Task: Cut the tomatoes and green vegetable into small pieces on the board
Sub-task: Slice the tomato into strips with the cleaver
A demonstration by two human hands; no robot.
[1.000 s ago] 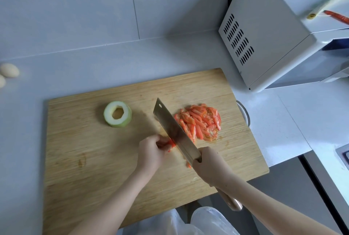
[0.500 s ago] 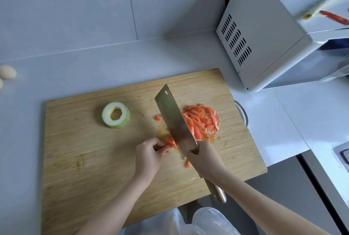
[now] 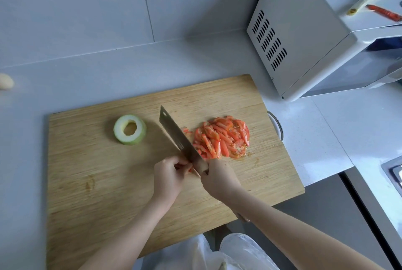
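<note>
Far left on the counter, a pale rounded item (image 3: 6,81) sits well apart from the work, prob just parked out of the way; can't tell what it is. On the board (image 3: 91,182), the green veg ring (image 3: 130,129) lies flat, hollow centre up, on the left-centre part w/ bare wood around it, uncut so far, likely waiting its turn. Next, left hand (image 3: 168,177) is curled shut, fingertips pinching a small bit of tomato (image 3: 189,169) just beside the blade; the piece is mostly hidden, only a red sliver shows. Knuckles tucked, I'd guess to keep fingers clear of the edge. The cleaver (image 3: 180,142) runs diagonally from the far tip down to the right hand (image 3: 218,179), which is closed round the handle up close to the blade, prob for control on short chops. Right of the blade, the cut tomato pile (image 3: 221,138) is heaped together on the board's right part, touching the blade's lower side, pushed aside so the cutting spot stays free. Far right, a microwave (image 3: 309,37) stands on the counter, off the board.
</note>
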